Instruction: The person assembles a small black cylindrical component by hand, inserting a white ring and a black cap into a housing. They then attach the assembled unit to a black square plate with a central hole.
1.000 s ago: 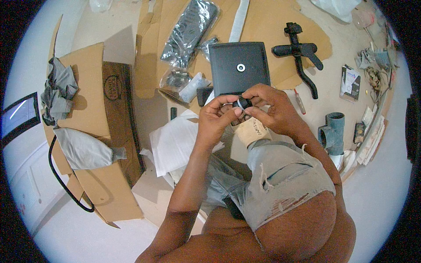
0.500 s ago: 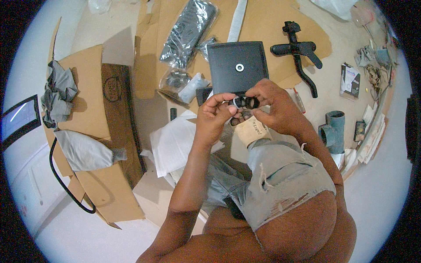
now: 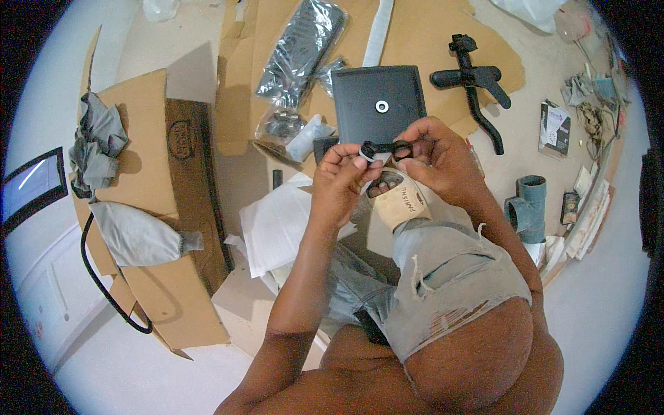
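Small black fitting, pinched between left hand and right hand, above square black plate

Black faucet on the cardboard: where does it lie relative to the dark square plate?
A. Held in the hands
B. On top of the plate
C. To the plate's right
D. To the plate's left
C: the black faucet lies on the cardboard to the right of the dark square plate, apart from it and untouched by either hand.

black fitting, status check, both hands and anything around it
Left hand and right hand both pinching the black fitting, held up off the floor. Square black plate just beyond it, black tap farther right. Nothing between the hands.
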Demonstrator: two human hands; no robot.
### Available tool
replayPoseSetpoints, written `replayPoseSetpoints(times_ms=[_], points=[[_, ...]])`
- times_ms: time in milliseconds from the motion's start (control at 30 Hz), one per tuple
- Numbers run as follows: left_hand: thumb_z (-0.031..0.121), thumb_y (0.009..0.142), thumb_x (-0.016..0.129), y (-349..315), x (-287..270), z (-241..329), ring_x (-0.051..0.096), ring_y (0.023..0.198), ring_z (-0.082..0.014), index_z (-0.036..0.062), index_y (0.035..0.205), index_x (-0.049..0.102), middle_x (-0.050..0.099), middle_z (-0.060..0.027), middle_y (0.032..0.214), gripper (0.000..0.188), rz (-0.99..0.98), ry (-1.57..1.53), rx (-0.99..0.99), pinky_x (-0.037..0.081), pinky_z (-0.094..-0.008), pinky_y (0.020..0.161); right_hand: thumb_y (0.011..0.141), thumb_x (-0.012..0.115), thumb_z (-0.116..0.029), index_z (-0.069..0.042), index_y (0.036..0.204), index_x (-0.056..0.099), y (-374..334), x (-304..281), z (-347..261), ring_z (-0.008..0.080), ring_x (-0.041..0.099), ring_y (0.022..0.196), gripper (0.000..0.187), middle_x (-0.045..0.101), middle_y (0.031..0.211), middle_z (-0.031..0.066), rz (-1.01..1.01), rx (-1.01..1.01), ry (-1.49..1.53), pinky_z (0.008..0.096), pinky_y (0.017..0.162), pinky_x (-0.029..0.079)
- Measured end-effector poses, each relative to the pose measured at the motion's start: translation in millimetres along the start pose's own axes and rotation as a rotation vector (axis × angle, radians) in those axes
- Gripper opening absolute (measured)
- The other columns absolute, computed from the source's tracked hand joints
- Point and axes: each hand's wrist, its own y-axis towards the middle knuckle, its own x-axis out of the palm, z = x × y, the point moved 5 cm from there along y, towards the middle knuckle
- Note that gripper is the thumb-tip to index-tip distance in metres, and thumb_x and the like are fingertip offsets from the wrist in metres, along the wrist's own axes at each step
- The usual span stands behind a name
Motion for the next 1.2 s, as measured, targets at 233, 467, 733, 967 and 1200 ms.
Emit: replayPoseSetpoints(times_ms=[233, 467, 733, 967, 1200], points=[[0.008, 0.094, 0.060, -2.5, 6.3, -0.6, 0.068, 0.097, -0.0221, -0.0016, 0.117, 0.058, 0.067, -0.0113, 0.105, 0.024, -0.042, -0.176, -0.015, 0.059, -0.0335, 0.083, 0.085, 0.069, -0.007, -0.002, 0.121, 0.060, 1.4, 12.8, 9.4, 0.0178, 0.066, 0.094, 0.037, 0.069, 0.106, 0.0121, 0.112, -0.018, 0.191, 0.0304, 0.081, 0.053], [0.005, 0.091, 0.065, -3.1, 7.1, -8.7, 0.067, 0.091, -0.0167, -0.0022, 0.117, 0.060, 0.068, -0.0113, 0.106, 0.028, 0.011, 0.070, 0.012, 0.057, -0.0293, 0.081, 0.086, 0.068, -0.016, -0.003, 0.119, 0.063, 2.6, 17.3, 6.8, 0.0241, 0.067, 0.091, 0.035, 0.069, 0.102, 0.0131, -0.023, -0.075, -0.050, 0.0343, 0.081, 0.054], [0.005, 0.087, 0.070, -6.2, 14.2, 4.4, 0.066, 0.086, -0.0135, -0.0023, 0.115, 0.061, 0.069, -0.0102, 0.103, 0.030, 0.002, 0.321, 0.081, 0.055, -0.0263, 0.079, 0.077, 0.074, -0.014, -0.003, 0.107, 0.063, 4.1, 9.5, 3.2, 0.0218, 0.064, 0.084, 0.033, 0.063, 0.098, 0.0100, -0.088, -0.110, -0.073, 0.0344, 0.076, 0.052], [0.008, 0.087, 0.071, -10.4, 11.8, 11.0, 0.067, 0.092, -0.0154, -0.0021, 0.120, 0.059, 0.069, -0.0106, 0.105, 0.037, -0.098, 0.444, 0.112, 0.056, -0.0283, 0.080, 0.074, 0.078, -0.012, -0.004, 0.109, 0.061, 0.1, 11.8, -2.2, 0.0219, 0.063, 0.082, 0.040, 0.062, 0.095, 0.0101, -0.075, -0.118, -0.119, 0.0358, 0.074, 0.051], [0.013, 0.094, 0.060, -10.6, 9.8, -17.5, 0.064, 0.108, -0.0269, -0.0023, 0.130, 0.053, 0.062, -0.0184, 0.121, 0.040, -0.349, -0.332, -0.111, 0.055, -0.0365, 0.092, 0.078, 0.075, -0.023, -0.007, 0.103, 0.063, -1.8, 23.1, -34.7, 0.0284, 0.061, 0.079, 0.032, 0.060, 0.090, 0.0122, -0.114, -0.298, -0.357, 0.0382, 0.070, 0.050]])
